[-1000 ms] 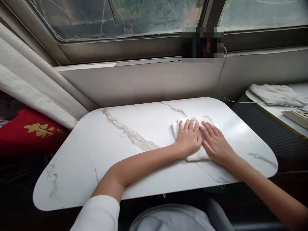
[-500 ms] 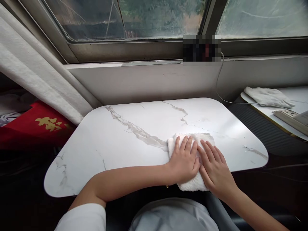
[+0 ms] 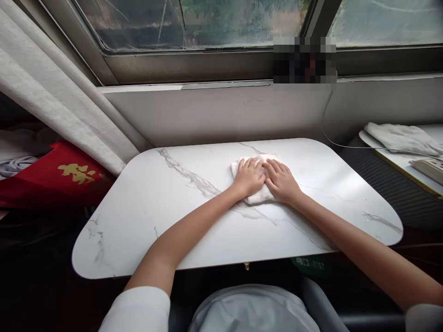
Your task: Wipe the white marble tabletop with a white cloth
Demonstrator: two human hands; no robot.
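A folded white cloth lies on the white marble-patterned table, toward its far side. My left hand rests flat on top of the cloth with its fingers stretched out. Beside it, my right hand also presses flat on the cloth, fingers extended. The two hands meet at the thumbs, and their palms cover much of the cloth. Both arms reach forward over the table.
Behind the table runs a wall below a window. A white curtain hangs at left, above a red cloth with gold print. On a side table at right lie another white cloth and a power strip. A thin cable hangs nearby.
Both hands have slid the folded cloth away from me, from the table's near edge toward its far side and slightly left. The arms are now stretched further out.
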